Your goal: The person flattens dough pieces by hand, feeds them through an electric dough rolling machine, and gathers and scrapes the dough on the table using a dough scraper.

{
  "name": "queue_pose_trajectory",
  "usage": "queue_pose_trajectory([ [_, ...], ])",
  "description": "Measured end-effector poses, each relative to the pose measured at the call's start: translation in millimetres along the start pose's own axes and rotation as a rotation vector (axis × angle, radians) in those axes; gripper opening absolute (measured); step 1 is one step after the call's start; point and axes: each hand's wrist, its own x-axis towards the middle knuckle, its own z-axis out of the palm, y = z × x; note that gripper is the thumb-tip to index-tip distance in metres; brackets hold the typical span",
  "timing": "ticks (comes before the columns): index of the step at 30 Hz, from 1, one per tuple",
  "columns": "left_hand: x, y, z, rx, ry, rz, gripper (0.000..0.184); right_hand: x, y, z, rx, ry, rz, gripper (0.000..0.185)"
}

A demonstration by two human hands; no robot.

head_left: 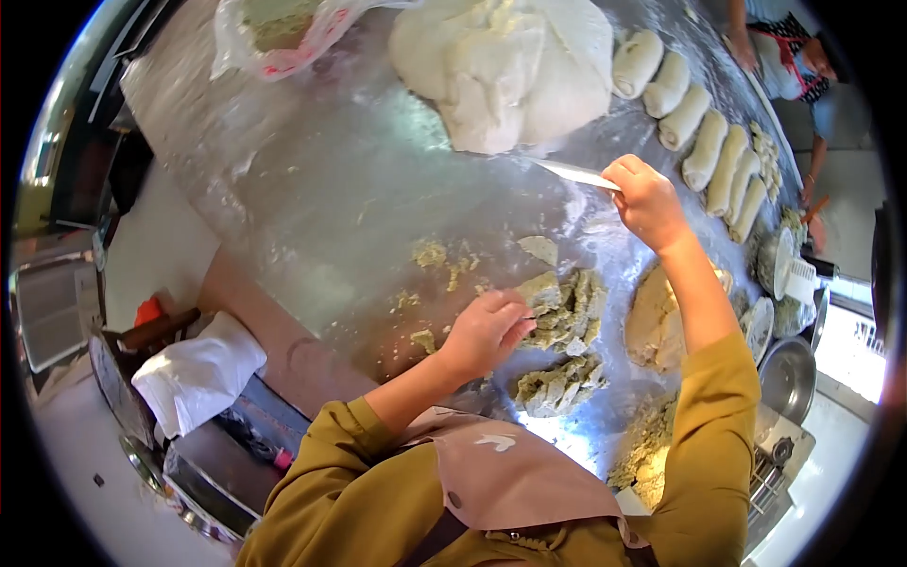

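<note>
My right hand [649, 201] is closed around the handle of a knife [578, 174]. Its blade points left, with the tip near the lower edge of a big pale dough mass [510, 76]. My left hand [486, 333] is low over the table, fingers curled together beside a pile of greenish, crumbly dough pieces [573, 307]; anything between those fingers is hidden. Closer to my body lies another greenish lump [559, 387]. A smooth yellowish dough piece [652, 326] sits under my right forearm, partly covered by it.
Several dough rolls [707, 151] line the upper right of the table [312, 198]. A plastic bag [274, 38] lies at the top. Crumbs [430, 253] are scattered left of the pile. Metal bowls [789, 378] stand at the right edge. Another person [789, 47] is at the upper right.
</note>
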Motion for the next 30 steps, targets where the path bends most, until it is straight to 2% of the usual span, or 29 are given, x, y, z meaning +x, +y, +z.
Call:
queue_pose_trajectory([
  [2, -15.2, 1.0, -3.8, -0.017, 0.022, 0.007, 0.017, 14.6, -25.0, -9.6, 0.151, -0.092, 0.047, 0.020],
  [3, -22.9, -2.5, -7.4, 0.022, 0.041, 0.044, 0.025, 23.9, -33.1, -6.3, 0.281, -0.104, 0.051, 0.018],
  [6, -41.1, -2.0, -22.4, 0.099, 0.149, 0.071, 0.041, 45.7, -41.5, 16.4, 0.305, -0.240, 0.126, 0.018],
  [8, -57.7, -8.8, -31.9, 0.189, 0.192, 0.055, 0.056, 58.0, -50.9, 42.8, 0.462, -0.260, 0.202, 0.019],
  [12, -88.5, -15.8, -36.3, 0.361, 0.317, -0.069, 0.080, 82.3, -100.4, 73.0, 0.415, -0.288, 0.078, 0.016],
  [13, -93.3, -21.4, -34.7, 0.430, 0.319, -0.065, 0.093, 86.2, -112.3, 79.0, 0.410, -0.296, 0.044, 0.016],
  [14, -98.3, -25.3, -32.8, 0.459, 0.358, -0.062, 0.095, 86.6, -122.8, 85.2, 0.416, -0.383, 0.034, 0.015],
  [16, -106.5, -29.8, -30.1, 0.518, 0.438, -0.060, 0.100, 83.5, -137.7, 86.5, 0.373, -0.359, -0.052, 0.014],
  [20, -116.1, -31.7, -27.1, 0.548, 0.455, -0.081, 0.109, 56.5, -150.3, 93.0, 0.348, -0.444, -0.186, 0.012],
  [25, -119.2, -37.1, -21.7, 0.551, 0.397, -0.110, 0.121, 16.4, -156.3, 84.8, 0.348, -0.639, -0.210, 0.011],
  [28, -118.4, -34.3, -24.3, 0.487, 0.363, -0.128, 0.125, 37.9, -133.7, 60.6, 0.420, -0.571, 0.034, 0.012],
  [30, -118.1, -34.4, -25.8, 0.452, 0.350, -0.128, 0.127, 70.2, -124.6, 51.2, 0.428, -0.439, 0.083, 0.010],
])
